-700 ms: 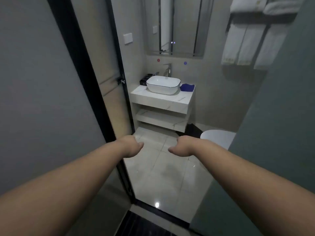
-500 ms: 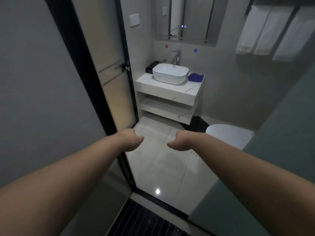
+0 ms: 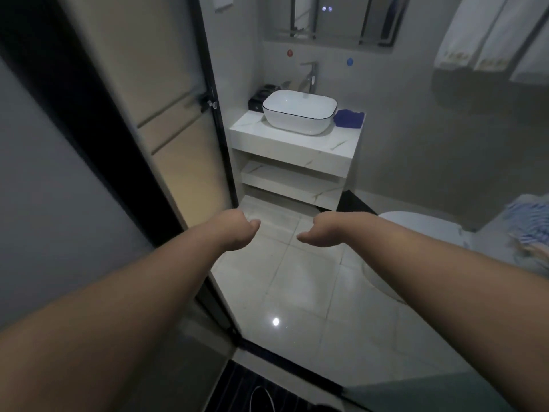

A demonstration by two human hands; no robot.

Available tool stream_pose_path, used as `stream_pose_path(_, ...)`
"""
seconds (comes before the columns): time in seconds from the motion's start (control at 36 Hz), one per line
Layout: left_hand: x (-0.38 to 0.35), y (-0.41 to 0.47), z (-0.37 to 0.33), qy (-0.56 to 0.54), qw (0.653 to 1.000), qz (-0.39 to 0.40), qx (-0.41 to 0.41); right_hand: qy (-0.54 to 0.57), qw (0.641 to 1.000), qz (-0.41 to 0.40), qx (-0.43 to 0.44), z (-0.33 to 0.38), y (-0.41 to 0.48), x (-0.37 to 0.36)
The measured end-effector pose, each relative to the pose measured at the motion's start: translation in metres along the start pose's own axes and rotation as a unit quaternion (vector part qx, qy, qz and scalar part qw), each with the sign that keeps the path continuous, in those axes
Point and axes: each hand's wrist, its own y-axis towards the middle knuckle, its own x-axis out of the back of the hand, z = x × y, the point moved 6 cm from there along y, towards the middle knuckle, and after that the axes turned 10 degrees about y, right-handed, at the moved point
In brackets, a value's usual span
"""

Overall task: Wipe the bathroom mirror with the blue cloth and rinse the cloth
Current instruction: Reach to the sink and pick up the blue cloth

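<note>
The blue cloth (image 3: 349, 118) lies crumpled on the white counter (image 3: 285, 144), just right of the white basin (image 3: 300, 112). A chrome tap (image 3: 311, 76) stands behind the basin. Above it, the mirror (image 3: 329, 20) hangs on the far wall, cut off by the frame's top. My left hand (image 3: 237, 228) and my right hand (image 3: 319, 230) are stretched out side by side over the floor tiles, far short of the counter. Both hang bent at the wrist with fingers curled under and hold nothing.
A black-framed glass door (image 3: 166, 114) stands open on the left. A white toilet (image 3: 421, 233) sits at the right. White towels (image 3: 487, 34) hang at the upper right. A dark box (image 3: 257, 100) sits left of the basin. A dark mat (image 3: 267, 391) lies at the threshold.
The view has come closer to the doorway and tilted down; the basin and counter look larger and the mirror slid toward the frame's top. My hands keep the same pose.
</note>
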Motion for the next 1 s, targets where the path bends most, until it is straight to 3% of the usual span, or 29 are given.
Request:
stream_pose_path(0.53,0.062,0.142,-0.08,0.041,0.998,0.02,-0.051,-0.002,0.999,0.016,-0.041,-0.042,0.148,0.089)
stream_pose_path(1.0,0.126,0.4,-0.144,0.001,1.0,0.009,-0.013,0.035,0.999,0.008,0.005,-0.113,0.358,0.233)
